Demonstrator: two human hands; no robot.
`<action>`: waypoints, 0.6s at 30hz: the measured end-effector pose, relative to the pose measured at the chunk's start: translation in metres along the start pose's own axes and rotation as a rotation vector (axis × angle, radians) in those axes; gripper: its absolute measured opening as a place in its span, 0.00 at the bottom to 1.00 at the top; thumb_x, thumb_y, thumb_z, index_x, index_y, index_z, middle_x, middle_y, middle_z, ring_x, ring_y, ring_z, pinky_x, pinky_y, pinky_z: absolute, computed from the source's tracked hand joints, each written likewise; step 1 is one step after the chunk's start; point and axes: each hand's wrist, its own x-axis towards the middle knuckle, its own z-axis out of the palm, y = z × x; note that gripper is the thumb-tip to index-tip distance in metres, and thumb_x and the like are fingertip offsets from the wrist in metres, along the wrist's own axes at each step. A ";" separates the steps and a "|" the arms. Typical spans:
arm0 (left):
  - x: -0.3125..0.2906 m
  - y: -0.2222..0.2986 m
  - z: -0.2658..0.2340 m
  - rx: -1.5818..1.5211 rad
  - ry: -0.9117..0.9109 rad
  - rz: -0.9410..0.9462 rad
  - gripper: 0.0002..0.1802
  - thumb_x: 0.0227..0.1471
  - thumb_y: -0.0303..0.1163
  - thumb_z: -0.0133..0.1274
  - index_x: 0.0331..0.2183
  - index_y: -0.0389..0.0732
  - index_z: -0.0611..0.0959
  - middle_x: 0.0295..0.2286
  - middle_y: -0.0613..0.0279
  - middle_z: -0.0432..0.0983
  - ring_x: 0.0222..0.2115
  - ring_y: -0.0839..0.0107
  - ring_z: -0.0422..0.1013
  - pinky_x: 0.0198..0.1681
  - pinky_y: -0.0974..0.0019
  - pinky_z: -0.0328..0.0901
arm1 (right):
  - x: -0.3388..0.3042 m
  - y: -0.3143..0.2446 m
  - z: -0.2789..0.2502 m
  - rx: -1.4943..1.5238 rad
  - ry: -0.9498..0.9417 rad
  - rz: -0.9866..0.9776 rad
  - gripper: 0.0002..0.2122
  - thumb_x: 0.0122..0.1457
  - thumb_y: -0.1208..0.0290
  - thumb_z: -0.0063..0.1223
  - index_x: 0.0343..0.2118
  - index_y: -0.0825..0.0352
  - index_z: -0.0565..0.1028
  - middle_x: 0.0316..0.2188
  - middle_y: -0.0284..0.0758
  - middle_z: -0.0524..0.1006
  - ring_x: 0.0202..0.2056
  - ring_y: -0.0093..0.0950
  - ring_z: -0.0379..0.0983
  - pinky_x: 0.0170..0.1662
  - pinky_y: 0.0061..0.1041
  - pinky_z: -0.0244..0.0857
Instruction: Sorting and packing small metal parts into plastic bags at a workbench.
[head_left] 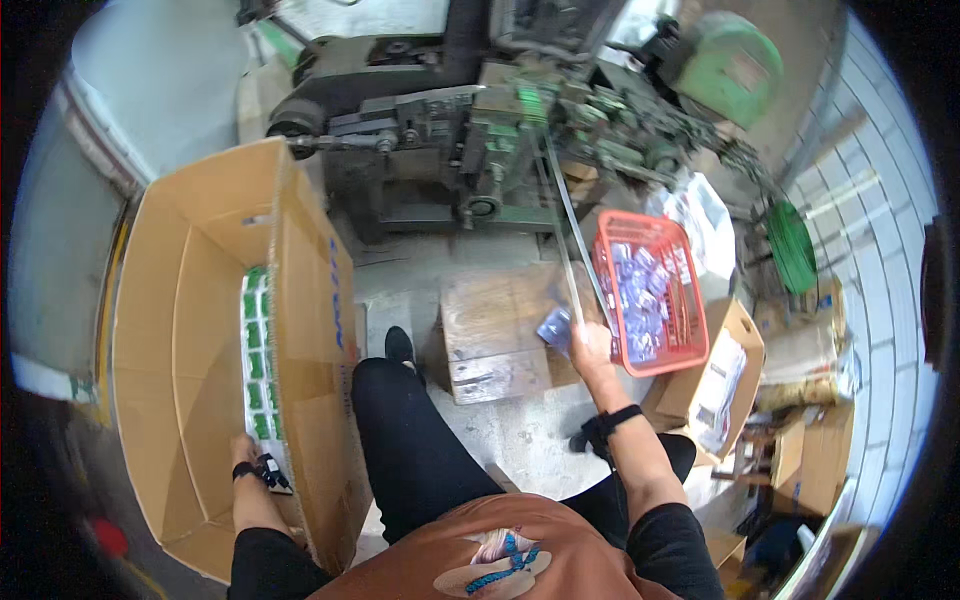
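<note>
At the lower end of two slim metal rails (567, 225), my right hand (592, 350) is closed, and a small bluish clear plastic packet (553, 328) sticks out at its fingertips. Motion blurs those fingers a little. My left hand (244, 452) reaches down inside a tall open cardboard box (195, 330), at the near end of a row of green-and-white small packs (256, 345). Its fingers are mostly hidden, so whether it grips a pack does not show. Right of my right hand stands a red plastic basket (700, 320) of similar bluish clear packets (640, 290).
A dark machine (495, 150) with green parts spans the far side. Between my knees and it sits a wooden block (495, 340). An open carton (745, 335) stands beneath the basket's right side, with a white plastic bag (708, 220) behind. Further right is a green round reel (792, 247).
</note>
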 end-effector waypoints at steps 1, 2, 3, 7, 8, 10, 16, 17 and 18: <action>-0.016 0.009 -0.015 -0.020 -0.039 0.017 0.11 0.47 0.31 0.39 0.22 0.38 0.73 0.15 0.63 0.64 0.15 0.65 0.61 0.17 0.61 0.58 | 0.000 -0.007 -0.011 0.023 0.014 0.030 0.13 0.43 0.77 0.53 0.34 0.68 0.67 0.32 0.41 0.74 0.29 0.36 0.76 0.29 0.31 0.71; -0.030 0.013 -0.025 -0.045 -0.078 0.035 0.10 0.47 0.32 0.39 0.21 0.39 0.72 0.15 0.63 0.62 0.14 0.66 0.60 0.17 0.61 0.57 | 0.001 -0.005 -0.003 0.059 0.004 0.072 0.14 0.44 0.77 0.52 0.36 0.68 0.66 0.34 0.42 0.73 0.32 0.35 0.76 0.30 0.31 0.71; -0.040 0.018 -0.040 -0.070 -0.115 0.055 0.09 0.47 0.32 0.39 0.21 0.41 0.71 0.14 0.64 0.60 0.14 0.67 0.59 0.16 0.61 0.56 | -0.003 -0.008 -0.007 0.156 0.057 0.090 0.13 0.45 0.78 0.51 0.36 0.68 0.67 0.35 0.42 0.73 0.32 0.38 0.75 0.31 0.33 0.71; -0.098 0.071 -0.034 0.046 -0.256 0.208 0.10 0.48 0.36 0.41 0.24 0.42 0.74 0.16 0.60 0.66 0.18 0.65 0.66 0.21 0.59 0.63 | -0.020 0.024 0.022 0.517 0.257 0.153 0.19 0.42 0.81 0.50 0.41 0.64 0.69 0.36 0.42 0.73 0.39 0.43 0.70 0.40 0.37 0.66; -0.185 0.102 0.006 -0.006 -0.295 0.179 0.14 0.48 0.37 0.43 0.32 0.39 0.76 0.23 0.58 0.72 0.21 0.65 0.69 0.22 0.61 0.64 | -0.034 0.039 0.032 0.601 0.248 0.227 0.21 0.41 0.81 0.50 0.44 0.65 0.68 0.39 0.43 0.72 0.41 0.44 0.69 0.42 0.37 0.65; -0.223 0.118 0.048 0.121 -0.342 0.205 0.14 0.48 0.37 0.43 0.32 0.39 0.76 0.23 0.58 0.72 0.21 0.65 0.69 0.22 0.61 0.64 | -0.028 0.023 0.012 0.827 0.349 0.206 0.25 0.41 0.81 0.49 0.49 0.66 0.67 0.45 0.46 0.69 0.48 0.44 0.65 0.48 0.37 0.63; -0.389 0.169 0.282 0.735 -0.658 0.374 0.14 0.48 0.37 0.43 0.33 0.39 0.76 0.24 0.58 0.72 0.22 0.65 0.69 0.23 0.62 0.64 | -0.099 0.106 0.019 1.009 0.193 0.416 0.28 0.39 0.82 0.50 0.50 0.65 0.64 0.48 0.43 0.68 0.50 0.40 0.64 0.47 0.35 0.65; -0.421 0.175 0.297 0.802 -0.684 0.414 0.14 0.48 0.37 0.43 0.33 0.39 0.76 0.24 0.58 0.72 0.22 0.65 0.69 0.23 0.62 0.65 | -0.124 0.128 0.016 0.984 0.099 0.453 0.27 0.40 0.82 0.50 0.49 0.65 0.65 0.48 0.43 0.68 0.49 0.40 0.65 0.47 0.35 0.65; -0.455 0.173 0.311 0.874 -0.704 0.439 0.14 0.48 0.37 0.43 0.33 0.39 0.76 0.24 0.58 0.72 0.22 0.65 0.69 0.23 0.62 0.65 | -0.157 0.152 0.020 0.965 -0.014 0.488 0.27 0.40 0.82 0.49 0.48 0.65 0.66 0.47 0.43 0.69 0.48 0.40 0.66 0.46 0.35 0.66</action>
